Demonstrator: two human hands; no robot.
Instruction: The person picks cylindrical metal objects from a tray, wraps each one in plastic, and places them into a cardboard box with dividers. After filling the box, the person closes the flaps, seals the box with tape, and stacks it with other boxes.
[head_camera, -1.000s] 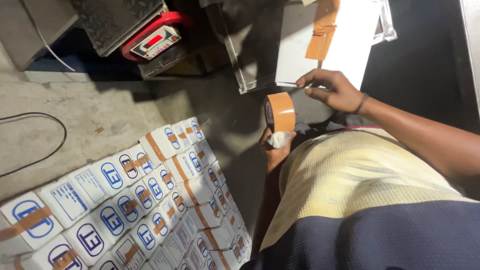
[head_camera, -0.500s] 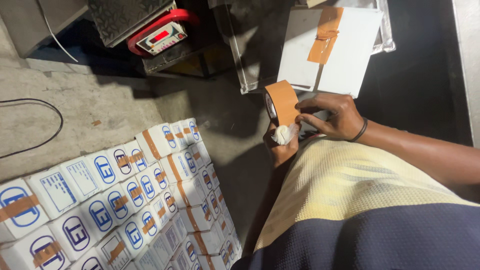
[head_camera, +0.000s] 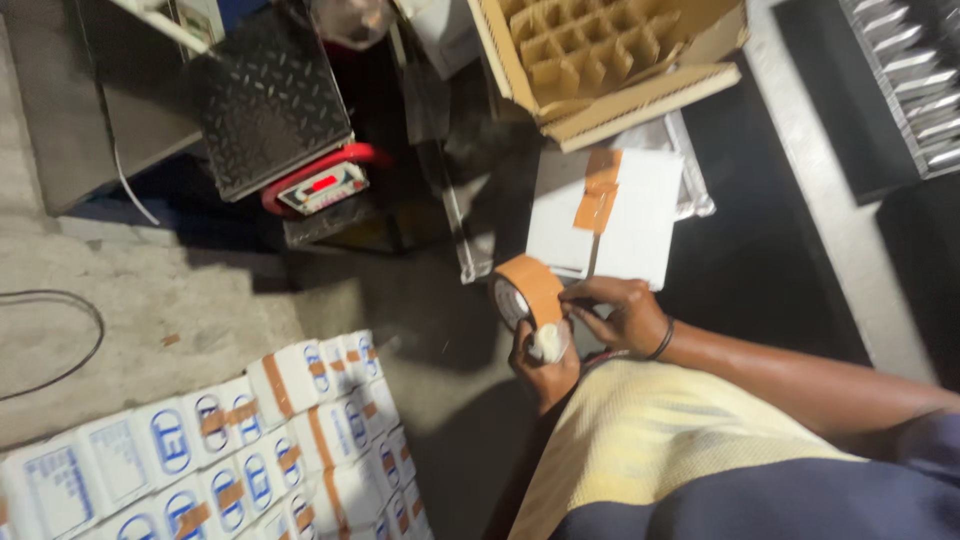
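1. Tape roll (head_camera: 527, 292), brown, sits between both hands, just below the white box (head_camera: 606, 213).
2. Left hand (head_camera: 545, 362) is clamped on the roll from underneath.
3. Right hand (head_camera: 618, 312) pinches at the roll's edge, fingers closed on it; likely finding the tape end.
4. Step: freeing the tape end. Pulling a strip would need a steady roll.
5. Taped cartons (head_camera: 300, 420) lie well left of the hands; scale (head_camera: 322, 186) above-left.

Floor, lower left: white small boxes (head_camera: 250, 450) with blue marks and brown tape strips are lying packed in rows.
Top centre: a red-rimmed weighing scale (head_camera: 320, 185) is showing a lit display.
Top right: an open cardboard carton (head_camera: 610, 60) with cell dividers is sitting tilted.
Left: a black cable (head_camera: 60, 340) is looping across the concrete.
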